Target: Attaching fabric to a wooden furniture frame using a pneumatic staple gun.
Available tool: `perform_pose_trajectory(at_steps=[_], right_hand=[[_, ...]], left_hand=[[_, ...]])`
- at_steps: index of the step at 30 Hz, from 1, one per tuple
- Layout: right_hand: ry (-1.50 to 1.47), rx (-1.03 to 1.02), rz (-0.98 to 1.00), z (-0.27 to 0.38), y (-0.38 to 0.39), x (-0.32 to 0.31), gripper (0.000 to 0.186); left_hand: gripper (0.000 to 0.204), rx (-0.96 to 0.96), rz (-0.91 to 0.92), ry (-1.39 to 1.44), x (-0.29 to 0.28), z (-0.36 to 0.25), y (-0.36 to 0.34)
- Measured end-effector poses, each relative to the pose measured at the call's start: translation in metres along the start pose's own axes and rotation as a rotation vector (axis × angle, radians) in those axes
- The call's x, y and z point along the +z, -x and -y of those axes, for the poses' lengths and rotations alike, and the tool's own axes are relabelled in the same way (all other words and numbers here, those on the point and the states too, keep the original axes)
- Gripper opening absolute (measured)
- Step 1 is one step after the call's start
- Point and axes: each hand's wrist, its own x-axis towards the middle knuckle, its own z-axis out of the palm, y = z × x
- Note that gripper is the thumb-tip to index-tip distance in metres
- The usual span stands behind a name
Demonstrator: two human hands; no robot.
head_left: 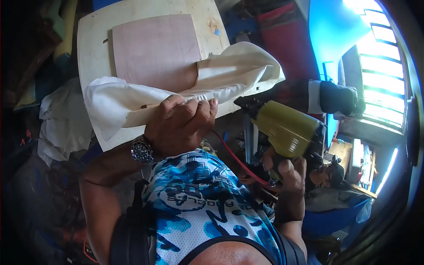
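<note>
Cloth, cream and loosely folded, lies across the near end of a pale wooden board, partly in front of the brownish panel resting there. Your left hand is on the middle of the cloth's near edge, fingers curled over and pinching it against a wooden strip; how much of the wood they also grip, you cannot tell from this angle. The cloth bunches beside your fingertips, and its two ends flare out to either side.

Your right hand is wrapped around the handle of a yellow-green air gun, held to the right of your left hand. Its black nose points up and left, near the right part of the cloth; whether they touch is hard to tell. A red hose runs to the bottom of the handle. You wear a dark-faced watch on your left wrist and a blue-and-white patterned shirt. Off to your right, daylight comes through a barred window.
</note>
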Motion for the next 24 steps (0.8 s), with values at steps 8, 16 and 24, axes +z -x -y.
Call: perform_pose_trajectory(at_steps=[8, 16, 24], right_hand=[[0.225, 0.021, 0.018, 0.004, -0.012, 0.000, 0.046], [0.374, -0.081, -0.121, 0.008, -0.004, 0.007, 0.060], [0.135, -0.060, 0.007, -0.001, -0.007, 0.009, 0.052]], left_hand=[[0.031, 0.053, -0.023, -0.029, 0.008, -0.006, 0.001], [0.034, 0.073, 0.048, -0.025, 0.008, -0.004, 0.002], [0.038, 0.110, 0.197, 0.058, -0.003, -0.005, 0.005]])
